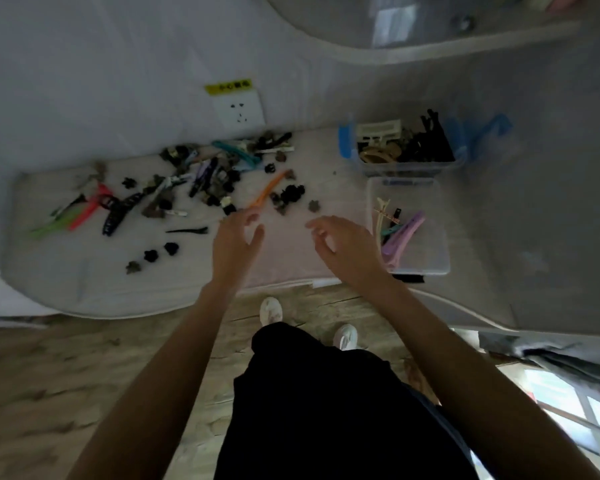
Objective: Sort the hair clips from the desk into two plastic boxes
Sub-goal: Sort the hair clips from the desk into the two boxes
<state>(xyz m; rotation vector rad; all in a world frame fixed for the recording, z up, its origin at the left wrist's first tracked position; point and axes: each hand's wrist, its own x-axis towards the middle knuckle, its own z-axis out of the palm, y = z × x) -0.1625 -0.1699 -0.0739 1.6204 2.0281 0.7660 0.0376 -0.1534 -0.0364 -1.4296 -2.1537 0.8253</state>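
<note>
Several hair clips lie scattered over the white desk [66,282], densest at the back middle. A long orange clip [269,192] lies just beyond my left hand [238,240], which hovers open with fingers spread, its fingertips close to the clip's near end. My right hand [343,244] hovers open and empty beside the near clear plastic box [426,265], which holds purple, cream and other long clips. The far box [349,147], with blue latches, holds black and tan claw clips. A small brown flower clip [313,205] lies between my hands.
A wall socket [238,110] with a yellow label sits on the wall behind the desk. Pink and green clips [84,213] lie at the desk's left end. Below are wooden floor, my dark clothing and white slippers. A window is at lower right.
</note>
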